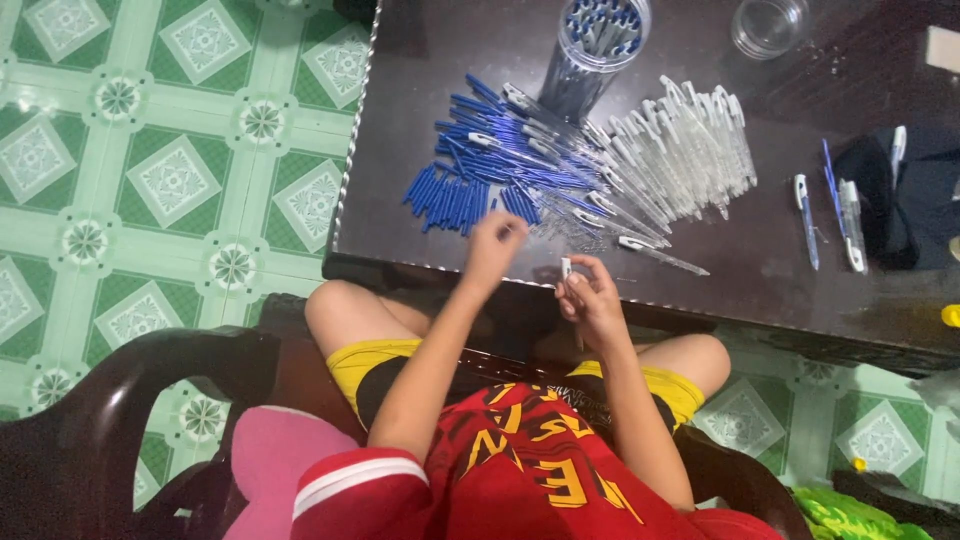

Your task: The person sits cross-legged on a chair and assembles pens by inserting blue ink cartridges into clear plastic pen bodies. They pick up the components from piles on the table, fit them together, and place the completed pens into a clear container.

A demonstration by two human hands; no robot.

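Observation:
My left hand reaches over the near edge of the dark table, fingers bunched beside a heap of blue pen caps; whether it pinches something I cannot tell. My right hand holds a clear pen barrel upright at the table's edge. Blue refills and clear pen barrels lie spread across the table behind. A clear jar filled with assembled blue pens stands at the back.
A glass stands at the far right back. Loose pens and a dark cloth lie on the right. I sit in a dark wooden chair with a pink cushion, on green patterned floor tiles.

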